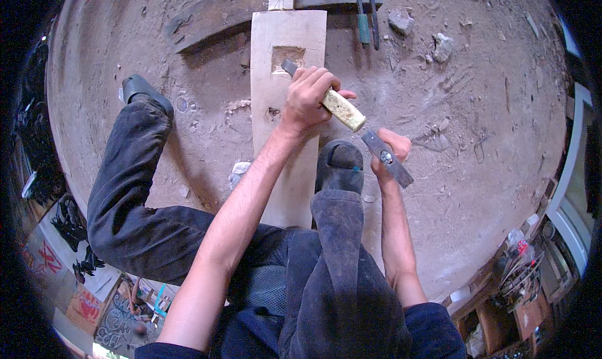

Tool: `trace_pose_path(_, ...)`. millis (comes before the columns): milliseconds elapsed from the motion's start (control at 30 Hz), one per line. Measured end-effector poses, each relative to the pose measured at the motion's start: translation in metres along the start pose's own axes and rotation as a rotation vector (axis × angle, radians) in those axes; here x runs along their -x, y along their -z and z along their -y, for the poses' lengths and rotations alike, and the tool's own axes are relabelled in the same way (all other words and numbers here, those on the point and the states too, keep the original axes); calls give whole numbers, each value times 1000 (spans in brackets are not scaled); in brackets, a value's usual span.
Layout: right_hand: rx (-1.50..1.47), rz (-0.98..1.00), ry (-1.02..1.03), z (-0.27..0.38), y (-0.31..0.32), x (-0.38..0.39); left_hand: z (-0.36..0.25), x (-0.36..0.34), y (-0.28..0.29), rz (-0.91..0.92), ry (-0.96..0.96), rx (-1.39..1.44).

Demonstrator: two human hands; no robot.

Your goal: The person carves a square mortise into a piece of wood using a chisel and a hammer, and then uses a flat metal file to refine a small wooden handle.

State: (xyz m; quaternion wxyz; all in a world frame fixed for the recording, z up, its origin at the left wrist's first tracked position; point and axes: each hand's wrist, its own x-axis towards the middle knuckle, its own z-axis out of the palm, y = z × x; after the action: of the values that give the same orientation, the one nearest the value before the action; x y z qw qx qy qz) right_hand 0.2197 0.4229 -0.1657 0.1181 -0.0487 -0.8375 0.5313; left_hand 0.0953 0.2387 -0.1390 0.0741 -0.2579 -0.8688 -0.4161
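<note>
A pale wooden plank (266, 108) lies lengthwise before me, with a rough rectangular recess (295, 50) cut into it near its far end. My left hand (307, 100) is wrapped round a chisel (346, 110) with a worn yellowish handle. The chisel's grey blade points to the upper left, tilted, its tip at the recess. In my right hand (392, 147) is a hammer, its grey metal head (387, 158) close to the chisel's butt end but apart from it. The hammer's handle is mostly hidden behind its head and my hand.
My right shoe (340, 161) rests on the plank's right edge. A dark curved timber (213, 20) lies under the plank's far end. Long-handled tools (367, 20) lean on it, with stones (443, 47) to their right. Clutter (523, 265) stands at the right rim.
</note>
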Motion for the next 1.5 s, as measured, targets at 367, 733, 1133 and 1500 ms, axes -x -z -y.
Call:
trace_pose_path(367,48,108,39,-8,2,0,2,0,1,-46,-10,49)
trace_pose_path(733,70,-4,34,-5,0,12,8,2,2,-52,-21,-11)
trace_pose_path(1133,-25,-128,-290,-37,-5,33,6,-3,1,-45,-42,-15)
trace_pose_path(1500,626,102,-512,-30,12,38,1,-2,0,2,-3,-27)
